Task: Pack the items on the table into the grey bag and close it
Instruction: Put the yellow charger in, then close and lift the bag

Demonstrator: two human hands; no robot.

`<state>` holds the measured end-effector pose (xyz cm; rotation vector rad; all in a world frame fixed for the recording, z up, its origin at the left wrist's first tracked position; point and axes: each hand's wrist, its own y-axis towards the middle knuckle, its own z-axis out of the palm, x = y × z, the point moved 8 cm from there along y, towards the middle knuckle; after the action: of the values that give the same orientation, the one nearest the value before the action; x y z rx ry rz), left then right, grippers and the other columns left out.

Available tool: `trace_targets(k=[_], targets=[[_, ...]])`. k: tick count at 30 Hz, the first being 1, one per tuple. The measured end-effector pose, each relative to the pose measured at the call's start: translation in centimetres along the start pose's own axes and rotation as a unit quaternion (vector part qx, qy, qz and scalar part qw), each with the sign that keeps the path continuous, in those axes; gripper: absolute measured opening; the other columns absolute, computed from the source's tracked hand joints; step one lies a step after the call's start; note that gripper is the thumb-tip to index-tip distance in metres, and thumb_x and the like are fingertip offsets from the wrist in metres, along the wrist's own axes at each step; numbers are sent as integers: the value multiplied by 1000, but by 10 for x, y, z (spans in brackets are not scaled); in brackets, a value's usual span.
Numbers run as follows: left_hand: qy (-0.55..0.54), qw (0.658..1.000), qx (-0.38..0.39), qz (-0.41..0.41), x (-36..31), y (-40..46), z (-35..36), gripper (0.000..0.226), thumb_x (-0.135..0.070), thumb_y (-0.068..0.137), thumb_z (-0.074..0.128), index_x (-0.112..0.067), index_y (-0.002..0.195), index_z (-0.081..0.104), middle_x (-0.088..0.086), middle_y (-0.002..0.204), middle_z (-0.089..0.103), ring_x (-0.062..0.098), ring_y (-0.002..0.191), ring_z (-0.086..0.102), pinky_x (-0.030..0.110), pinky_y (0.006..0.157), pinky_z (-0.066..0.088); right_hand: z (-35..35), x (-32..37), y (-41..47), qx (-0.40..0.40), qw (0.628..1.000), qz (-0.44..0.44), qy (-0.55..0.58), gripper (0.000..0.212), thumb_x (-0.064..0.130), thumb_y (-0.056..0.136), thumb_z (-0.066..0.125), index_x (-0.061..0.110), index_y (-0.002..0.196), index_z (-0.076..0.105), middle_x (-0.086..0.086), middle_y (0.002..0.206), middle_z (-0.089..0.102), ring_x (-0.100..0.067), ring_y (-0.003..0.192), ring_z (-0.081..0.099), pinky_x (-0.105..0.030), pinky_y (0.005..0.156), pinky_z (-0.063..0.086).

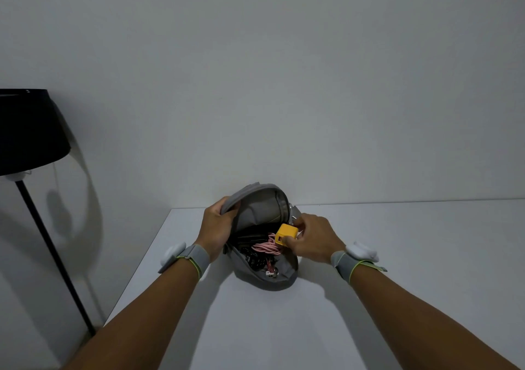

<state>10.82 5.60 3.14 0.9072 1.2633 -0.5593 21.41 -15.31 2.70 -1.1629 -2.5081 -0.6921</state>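
- One grey bag [264,273] sits on the white counter [284,327], near the far edge by the wall, zip open, flap raised.
- Inside the bag: a coiled pink cable [265,248], a tangle of black cords [252,260] beneath and beside it, and a small white-and-red connector [271,273] at the near end. More dark contents lie deeper in; too shadowed to tell.
- Left hand [217,227] is closed around the edge of the raised flap [250,196], thumb on the inner face, holding it up and back.
- Right hand [312,237] pinches a yellow cube-shaped charger [286,235] between thumb and fingers, at the right rim of the opening, just above the pink cable.
- Charger's face with the dark slot points left and toward the viewer, tilted down into the bag.
- Bag's long axis runs from the viewer toward the wall; flap hinge at the far end, rounded closed end nearest.
- Counter's left edge lies well left of the bag; wide bare surface extends right and in front.
- Both wrists carry grey bands [197,257] with white pods.
- Black floor lamp [28,130] stands left, off the counter.
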Motion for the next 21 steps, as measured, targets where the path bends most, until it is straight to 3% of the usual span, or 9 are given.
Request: trace_targets(k=[8,10,13,17,21], targets=[[0,1000,20,-4,5,-3,-7,23,-7,101,58,-15,113,76,14,112,74,28,105,67,40,93,59,24,15,-1,41,999,-18,23,39,42,81,73,16,110,65,1,83,71,-17,81,65,-27,71,50],[0,1000,29,-2,6,-5,-9,23,-9,101,59,-15,115,76,13,112,74,27,106,68,35,90,58,28,14,0,46,998,-15,31,36,38,84,72,15,111,66,-2,86,73,-17,80,65,-24,68,48],[2,999,43,2,5,-8,-11,24,-10,102,57,-11,120,73,13,115,73,26,107,67,27,86,58,34,11,2,37,999,2,34,35,34,88,70,12,115,67,-6,98,73,-18,84,62,-25,75,46],[17,999,50,-3,12,-5,-14,27,-12,102,58,-13,126,72,16,124,67,27,114,65,31,93,58,38,6,5,2,998,40,42,25,27,86,74,10,105,69,-6,91,73,-19,85,64,-23,72,46],[35,998,54,-3,18,-3,-15,29,-14,102,59,-15,128,71,20,125,64,30,117,63,36,100,55,40,8,6,-25,996,65,47,19,22,84,77,10,94,67,-7,91,68,-23,84,64,-33,73,53]])
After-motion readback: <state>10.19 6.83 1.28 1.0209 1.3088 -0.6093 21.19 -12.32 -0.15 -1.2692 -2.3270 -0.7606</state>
